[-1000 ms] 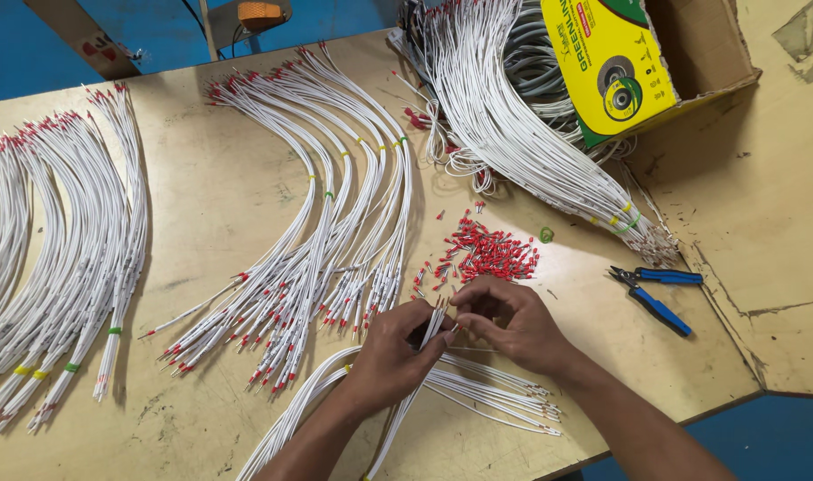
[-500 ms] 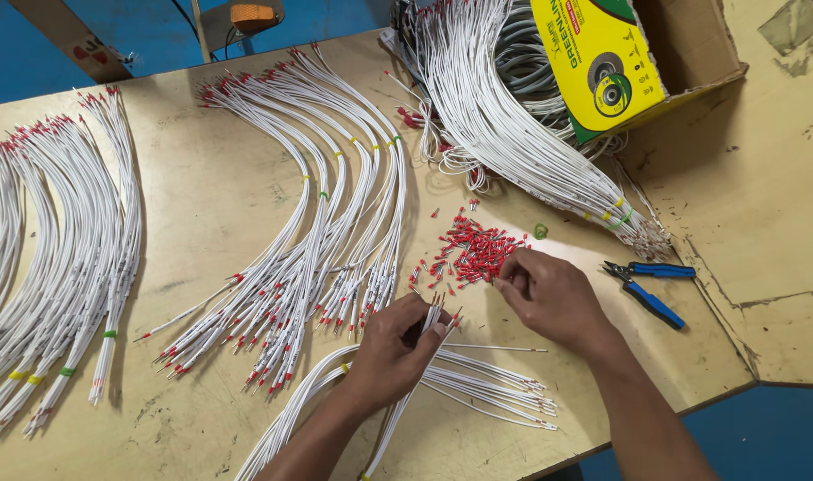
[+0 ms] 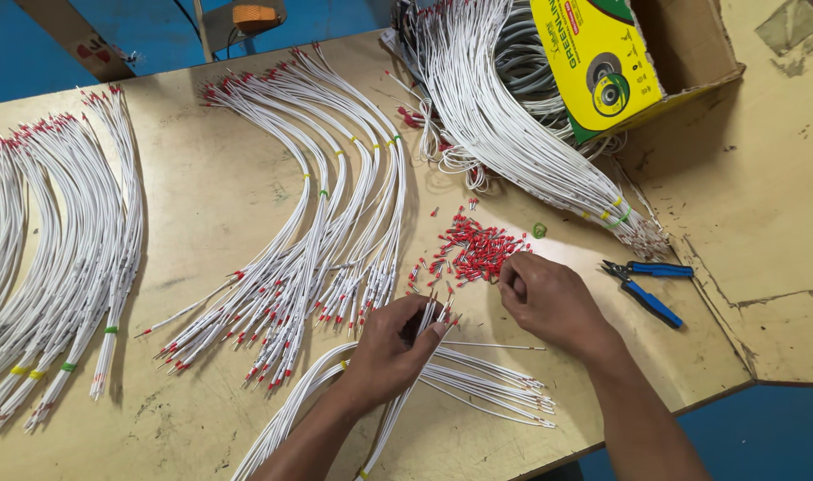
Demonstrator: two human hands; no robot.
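My left hand (image 3: pixel 390 347) is closed around a thin bunch of white wires (image 3: pixel 424 322), their ends pointing up toward a pile of small red ferrules (image 3: pixel 474 250). My right hand (image 3: pixel 549 303) rests at the near edge of that red pile, fingertips pinched together at the ferrules; whether one is between them is hidden. More loose white wires (image 3: pixel 486 383) lie fanned on the table under and right of my left hand.
Bundles of white wires with red tips (image 3: pixel 317 240) fan across the middle, another bundle (image 3: pixel 59 258) at the left, a long one (image 3: pixel 513 134) spills from a cardboard box (image 3: pixel 682 53). Blue-handled cutters (image 3: pixel 647 285) lie right of my right hand. The table edge (image 3: pixel 709 392) runs close on the right.
My right hand left the wire ends held by my left hand and moved up-right to the red ferrule pile. My left hand stayed put with the wires.
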